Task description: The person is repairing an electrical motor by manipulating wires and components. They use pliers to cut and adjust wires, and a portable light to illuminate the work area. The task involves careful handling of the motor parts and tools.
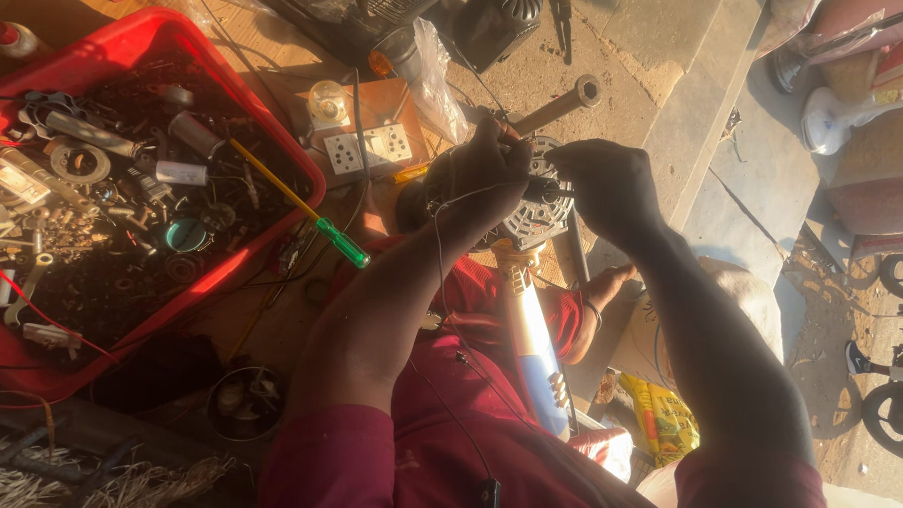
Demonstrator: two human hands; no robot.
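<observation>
I hold a small electric motor [531, 202] up over my lap with both hands. My left hand [484, 174] wraps closed around its dark left end, fingers curled over the top. My right hand [607, 183] pinches the motor's right side, fingertips closed on the finned housing. Left of the motor, 1 red crate [235, 254] holds metal scrap, a green-handled screwdriver [306, 214] lying across its rim. A white socket board [369, 149] sits just left of the motor.
</observation>
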